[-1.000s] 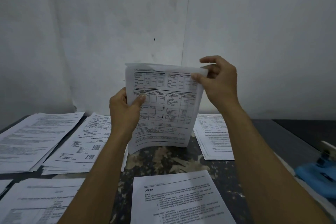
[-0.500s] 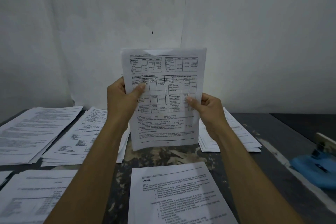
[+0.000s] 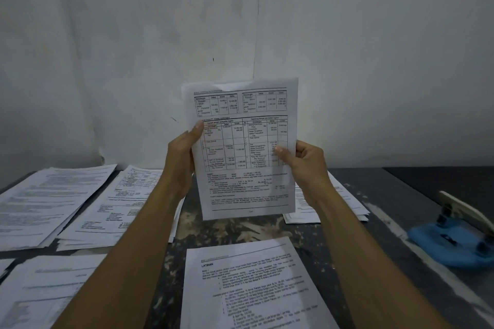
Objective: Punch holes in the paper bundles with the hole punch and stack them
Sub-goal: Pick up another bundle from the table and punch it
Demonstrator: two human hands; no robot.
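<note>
I hold a white printed paper bundle with tables [image 3: 244,149] upright above the dark mottled tabletop [image 3: 232,230], its lower edge clear of the surface. My left hand [image 3: 181,157] grips its left edge, thumb on the front; my right hand [image 3: 307,165] pinches the right edge the same way. Bare table lies under the bundle and to the right. At the far right sits the one blue hole punch with a pale lever [image 3: 454,235]. I count five paper piles lying flat: two far left [image 3: 45,203] [image 3: 117,205], one near left [image 3: 40,291], one near centre [image 3: 254,288], one behind my right wrist [image 3: 347,203].
</note>
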